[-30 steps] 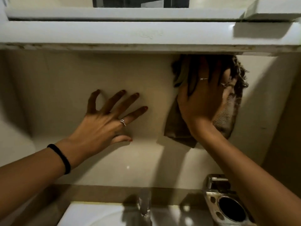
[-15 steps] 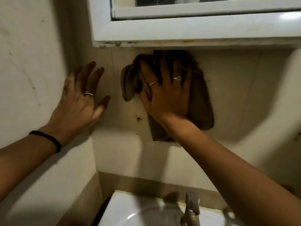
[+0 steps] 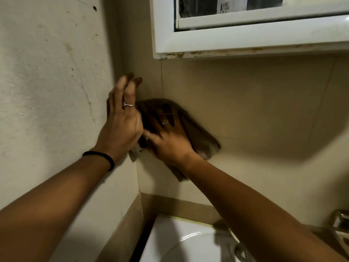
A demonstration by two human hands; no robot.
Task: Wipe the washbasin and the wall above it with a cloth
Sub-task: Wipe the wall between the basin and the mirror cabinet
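A brown cloth [image 3: 200, 133] lies flat against the beige back wall [image 3: 255, 110], close to the corner with the left side wall. My right hand [image 3: 168, 140] presses on it with fingers spread. My left hand [image 3: 122, 118] rests by the corner, palm on the side wall, fingers apart, its edge overlapping the cloth's left side; I cannot tell whether it touches the cloth. The white washbasin [image 3: 181, 241] sits below, partly hidden by my right forearm.
A white mirror cabinet [image 3: 245, 42] juts out from the wall just above the cloth. The left side wall [image 3: 47, 91] is marked and stained. A metal holder [image 3: 340, 222] shows at the right edge, and the tap [image 3: 238, 250] is mostly hidden under my forearm.
My right hand has slid the cloth leftwards and down, from under the cabinet into the corner. My left hand shifted from the back wall to the side wall beside the cloth.
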